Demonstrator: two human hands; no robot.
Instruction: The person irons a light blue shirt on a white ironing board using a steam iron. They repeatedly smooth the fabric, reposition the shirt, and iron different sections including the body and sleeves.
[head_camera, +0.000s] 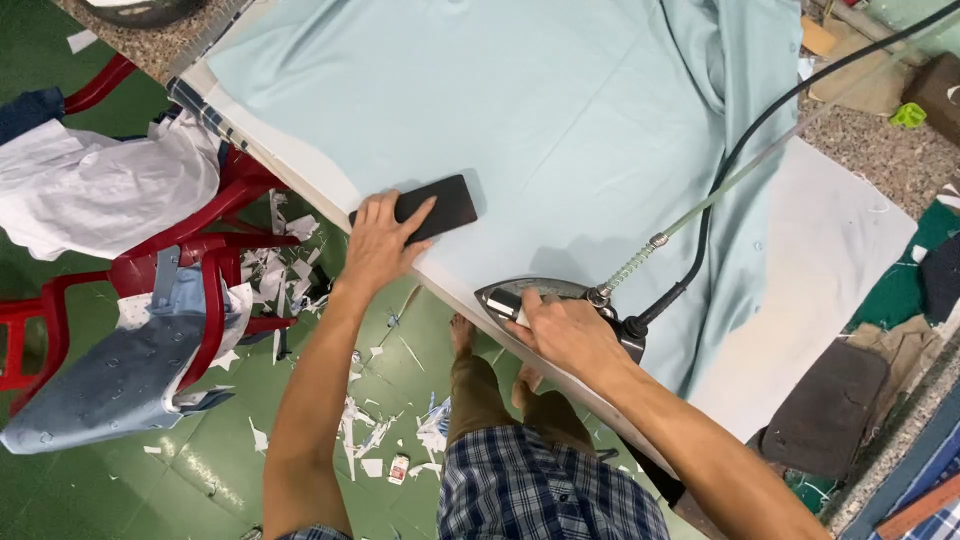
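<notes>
Pale blue garment (560, 110): lying spread flat across the worktop (840, 260). Right hand (565, 330): grip closing around the iron (545, 300) handle at 6 o'clock, near the edge. Left hand (375, 245): fingers lying flat on a black block (430, 208) at 9 o'clock, seemingly pinning the cloth taut.
</notes>
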